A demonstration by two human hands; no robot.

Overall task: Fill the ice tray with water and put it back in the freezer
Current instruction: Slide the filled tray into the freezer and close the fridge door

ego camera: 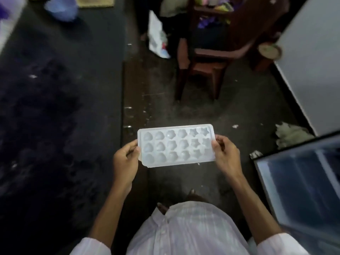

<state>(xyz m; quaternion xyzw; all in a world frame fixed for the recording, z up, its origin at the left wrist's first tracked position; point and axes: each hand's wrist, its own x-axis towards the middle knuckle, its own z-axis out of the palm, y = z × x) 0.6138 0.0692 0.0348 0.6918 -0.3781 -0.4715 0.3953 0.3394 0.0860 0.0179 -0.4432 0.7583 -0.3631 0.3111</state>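
Note:
I hold a white plastic ice tray (176,145) level in front of me, above a dark floor. Its moulds are shaped like hearts, flowers and stars, in three rows. Whether there is water in them I cannot tell. My left hand (126,160) grips the tray's left short edge, thumb on top. My right hand (225,153) grips the right short edge the same way. A fridge or freezer top (301,184), dark and glossy, lies at the lower right, close to my right forearm.
A brown wooden chair (206,57) stands straight ahead with a white plastic bag (157,38) beside it. A blue basin (61,8) sits at the far upper left. A white door panel (312,57) rises on the right. Scraps and a crumpled cloth (290,135) litter the floor.

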